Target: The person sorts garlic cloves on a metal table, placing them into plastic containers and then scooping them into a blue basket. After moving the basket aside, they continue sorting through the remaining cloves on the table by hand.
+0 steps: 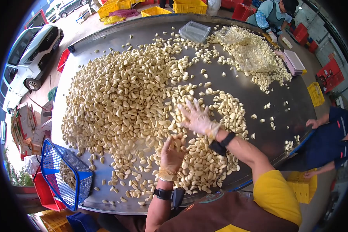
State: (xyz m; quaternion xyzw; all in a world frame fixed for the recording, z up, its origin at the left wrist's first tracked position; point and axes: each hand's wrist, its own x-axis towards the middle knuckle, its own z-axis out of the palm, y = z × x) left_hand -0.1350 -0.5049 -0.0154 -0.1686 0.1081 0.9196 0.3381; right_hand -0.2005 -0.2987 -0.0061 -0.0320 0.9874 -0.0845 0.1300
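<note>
Peeled garlic cloves (116, 92) form a large heap on the dark metal table (274, 96), with a smaller pile at its near side. My left hand (172, 154), in a thin glove, has its fingers curled around a few cloves at the heap's near edge. Farther forward and to the right, my right hand (197, 116), also gloved, is spread palm down over cloves between the two piles. Nothing is gripped in its visible fingers.
A blue basket (65, 174) holding some cloves hangs at the table's left edge. A clear plastic tray (194, 31) sits at the far side. Another clove pile (251, 54) lies far right. One person (272, 17) works there; another (328, 135) stands at right.
</note>
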